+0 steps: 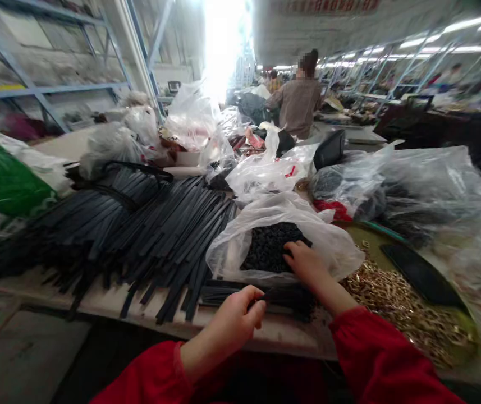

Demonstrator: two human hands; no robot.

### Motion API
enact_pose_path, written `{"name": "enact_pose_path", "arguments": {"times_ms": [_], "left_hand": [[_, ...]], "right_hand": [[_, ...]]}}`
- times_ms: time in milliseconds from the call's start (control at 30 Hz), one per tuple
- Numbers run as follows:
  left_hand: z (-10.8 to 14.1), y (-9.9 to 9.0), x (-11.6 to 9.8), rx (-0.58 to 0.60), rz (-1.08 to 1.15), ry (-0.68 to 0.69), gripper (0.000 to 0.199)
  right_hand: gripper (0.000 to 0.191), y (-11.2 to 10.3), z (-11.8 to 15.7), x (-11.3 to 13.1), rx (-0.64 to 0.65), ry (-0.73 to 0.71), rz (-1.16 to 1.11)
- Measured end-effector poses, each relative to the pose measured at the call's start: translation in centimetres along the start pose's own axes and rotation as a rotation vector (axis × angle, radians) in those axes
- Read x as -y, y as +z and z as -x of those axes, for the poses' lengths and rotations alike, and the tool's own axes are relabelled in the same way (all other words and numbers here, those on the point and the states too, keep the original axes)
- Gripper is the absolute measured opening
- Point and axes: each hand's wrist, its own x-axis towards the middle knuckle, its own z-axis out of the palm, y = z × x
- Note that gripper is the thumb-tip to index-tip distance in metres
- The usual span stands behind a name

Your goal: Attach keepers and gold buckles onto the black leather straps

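Left hand pinching dark strip, right hand touching black pieces, grip unclear; I'm risking spills by snagging the bag.

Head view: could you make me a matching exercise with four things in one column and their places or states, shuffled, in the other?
Things:
1. left hand
2. right hand
3. small metal pieces
4. long dark strips

Places or states:
A. gold-coloured, piled in the tray at the right
B. spread in a heap on the table, left of the open plastic bag
C. thumb and forefinger pinched together, in front of the bag
D. fingers at the small black pieces inside the bag

Right pairs: 1-C, 2-D, 3-A, 4-B.
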Motion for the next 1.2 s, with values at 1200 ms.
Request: {"name": "enact_pose_path", "arguments": {"times_ms": [1200], "left_hand": [[2.0, 0.8, 0.3, -0.228, -0.225, 0.14, 0.019]], "right_hand": [[0.025, 0.3, 13.9, 8.2, 0.299, 0.357, -1.85]]}}
